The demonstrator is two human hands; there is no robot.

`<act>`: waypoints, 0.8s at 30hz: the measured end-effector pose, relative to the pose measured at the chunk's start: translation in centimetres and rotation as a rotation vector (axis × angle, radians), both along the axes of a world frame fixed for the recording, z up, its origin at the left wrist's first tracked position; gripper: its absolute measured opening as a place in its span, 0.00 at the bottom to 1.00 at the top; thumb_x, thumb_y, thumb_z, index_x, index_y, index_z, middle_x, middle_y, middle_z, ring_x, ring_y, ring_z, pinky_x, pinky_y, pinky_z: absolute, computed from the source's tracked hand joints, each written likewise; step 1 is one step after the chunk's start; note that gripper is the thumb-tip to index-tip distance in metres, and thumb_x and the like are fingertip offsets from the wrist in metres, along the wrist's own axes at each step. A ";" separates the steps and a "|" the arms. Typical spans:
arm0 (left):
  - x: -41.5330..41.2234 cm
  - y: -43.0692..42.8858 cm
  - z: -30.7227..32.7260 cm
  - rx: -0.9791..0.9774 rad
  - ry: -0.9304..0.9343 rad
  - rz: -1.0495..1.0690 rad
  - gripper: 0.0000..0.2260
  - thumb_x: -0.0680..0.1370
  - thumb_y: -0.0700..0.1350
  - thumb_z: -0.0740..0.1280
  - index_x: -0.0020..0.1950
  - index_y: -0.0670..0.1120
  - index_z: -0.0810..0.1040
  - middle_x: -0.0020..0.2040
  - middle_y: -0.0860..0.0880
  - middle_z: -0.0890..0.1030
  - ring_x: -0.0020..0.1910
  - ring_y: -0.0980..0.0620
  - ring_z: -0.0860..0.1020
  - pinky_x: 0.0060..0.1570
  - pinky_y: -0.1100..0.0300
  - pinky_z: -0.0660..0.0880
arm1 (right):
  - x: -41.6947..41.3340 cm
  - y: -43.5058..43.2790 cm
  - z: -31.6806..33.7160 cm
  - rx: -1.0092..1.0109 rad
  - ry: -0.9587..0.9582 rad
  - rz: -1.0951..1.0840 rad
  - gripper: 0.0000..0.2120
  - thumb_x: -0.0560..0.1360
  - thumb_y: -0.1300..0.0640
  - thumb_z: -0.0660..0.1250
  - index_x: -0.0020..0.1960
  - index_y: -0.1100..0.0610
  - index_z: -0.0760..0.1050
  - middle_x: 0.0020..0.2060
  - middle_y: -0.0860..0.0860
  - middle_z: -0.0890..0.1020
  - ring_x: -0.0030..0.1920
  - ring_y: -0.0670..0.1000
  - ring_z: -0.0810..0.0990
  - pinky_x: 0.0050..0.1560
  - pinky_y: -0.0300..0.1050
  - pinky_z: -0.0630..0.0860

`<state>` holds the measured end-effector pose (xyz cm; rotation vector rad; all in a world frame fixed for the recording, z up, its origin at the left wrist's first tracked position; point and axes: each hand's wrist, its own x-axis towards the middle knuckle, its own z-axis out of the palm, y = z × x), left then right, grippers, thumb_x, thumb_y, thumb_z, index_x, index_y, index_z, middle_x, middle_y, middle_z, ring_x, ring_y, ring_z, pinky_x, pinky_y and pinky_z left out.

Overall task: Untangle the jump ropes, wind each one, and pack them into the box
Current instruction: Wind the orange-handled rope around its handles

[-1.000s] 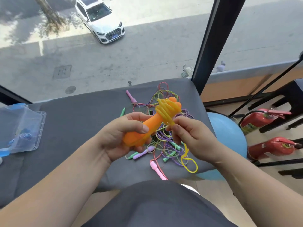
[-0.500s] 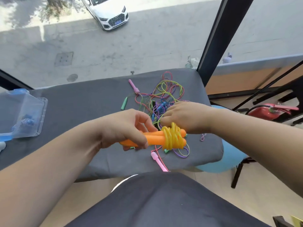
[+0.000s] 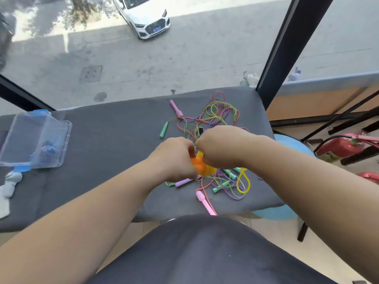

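My left hand (image 3: 174,158) grips the orange handles (image 3: 200,166) of a jump rope, their ends pointing toward me. My right hand (image 3: 219,148) is curled over the yellow cord wound on those handles, and a yellow loop (image 3: 243,182) hangs below it. Behind and under both hands lies a tangle of pink, green, purple and yellow ropes (image 3: 217,117) on the grey table (image 3: 114,130). A clear plastic box (image 3: 34,138) with a blue wound rope (image 3: 48,150) inside stands at the table's left.
A loose green handle (image 3: 164,130) and pink handles (image 3: 176,108) (image 3: 203,201) lie around the tangle. A black window post (image 3: 287,44) rises at the back right. Red fire extinguishers (image 3: 344,146) and a blue ball (image 3: 291,148) sit on the floor to the right.
The orange handles have turned from lying sideways to pointing end-on at me. My right hand has moved over the wound cord, close against my left. A yellow loop hangs free again.
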<state>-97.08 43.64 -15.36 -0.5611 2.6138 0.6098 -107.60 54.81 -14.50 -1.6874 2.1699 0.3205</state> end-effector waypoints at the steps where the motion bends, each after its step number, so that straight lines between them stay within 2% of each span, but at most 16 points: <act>1: -0.2 0.0 -0.1 0.010 0.013 0.030 0.19 0.67 0.48 0.76 0.57 0.51 0.80 0.52 0.52 0.79 0.48 0.49 0.76 0.42 0.59 0.72 | 0.2 0.4 -0.1 -0.019 -0.030 -0.030 0.10 0.77 0.60 0.60 0.37 0.55 0.64 0.32 0.50 0.67 0.30 0.48 0.66 0.31 0.46 0.64; 4: -0.1 -0.2 -0.2 0.118 0.052 0.191 0.18 0.63 0.51 0.76 0.51 0.50 0.81 0.47 0.52 0.79 0.44 0.50 0.76 0.38 0.59 0.71 | 1.1 1.6 -1.4 -0.132 -0.104 -0.173 0.06 0.77 0.60 0.65 0.46 0.56 0.67 0.35 0.50 0.69 0.33 0.50 0.67 0.34 0.47 0.63; 6: 0.1 -0.5 -0.5 0.282 0.098 0.371 0.18 0.58 0.50 0.73 0.46 0.48 0.80 0.46 0.47 0.83 0.38 0.50 0.79 0.33 0.60 0.73 | 2.3 2.5 -2.9 -0.325 -0.211 -0.331 0.03 0.77 0.62 0.63 0.50 0.57 0.71 0.40 0.53 0.76 0.39 0.56 0.73 0.39 0.52 0.71; 8: 0.1 -0.5 -0.5 0.468 0.136 0.542 0.16 0.58 0.44 0.75 0.44 0.46 0.79 0.46 0.42 0.85 0.32 0.50 0.77 0.26 0.62 0.69 | 3.6 3.8 -4.3 -0.579 -0.324 -0.451 0.08 0.79 0.62 0.61 0.55 0.58 0.76 0.44 0.56 0.80 0.43 0.60 0.77 0.43 0.55 0.74; 10: 0.1 -0.3 -0.4 0.576 0.140 0.609 0.18 0.56 0.43 0.75 0.45 0.46 0.78 0.46 0.42 0.85 0.31 0.49 0.77 0.26 0.62 0.68 | 4.2 5.2 -4.9 -0.818 -0.406 -0.524 0.10 0.79 0.60 0.62 0.57 0.59 0.79 0.43 0.55 0.83 0.43 0.56 0.78 0.43 0.51 0.75; 12: 0.1 0.0 0.2 0.651 0.156 0.625 0.20 0.55 0.43 0.75 0.46 0.46 0.78 0.43 0.43 0.83 0.31 0.48 0.77 0.28 0.60 0.68 | 4.1 6.1 -4.7 -0.966 -0.457 -0.578 0.09 0.78 0.59 0.64 0.55 0.59 0.81 0.42 0.52 0.84 0.41 0.52 0.79 0.43 0.49 0.75; 16: 0.4 0.2 1.1 0.807 0.206 0.690 0.20 0.57 0.42 0.75 0.47 0.44 0.76 0.37 0.45 0.82 0.31 0.47 0.77 0.28 0.60 0.67 | 3.9 6.9 -4.1 -1.083 -0.488 -0.640 0.03 0.77 0.59 0.69 0.46 0.59 0.79 0.36 0.50 0.81 0.36 0.53 0.78 0.37 0.52 0.75; 19: 0.8 0.2 1.9 0.921 0.241 0.732 0.21 0.58 0.40 0.75 0.49 0.42 0.75 0.38 0.43 0.81 0.29 0.47 0.77 0.28 0.59 0.66 | 3.8 7.7 -4.0 -1.093 -0.570 -0.666 0.04 0.78 0.59 0.70 0.45 0.57 0.76 0.35 0.49 0.81 0.36 0.52 0.79 0.37 0.52 0.75; 24: 1.8 -0.2 3.1 1.095 0.258 0.736 0.15 0.60 0.38 0.73 0.45 0.44 0.75 0.41 0.40 0.80 0.30 0.45 0.77 0.29 0.59 0.67 | 4.2 8.4 -4.6 -1.050 -0.915 -0.715 0.06 0.80 0.65 0.65 0.48 0.54 0.74 0.37 0.48 0.82 0.36 0.49 0.79 0.40 0.44 0.77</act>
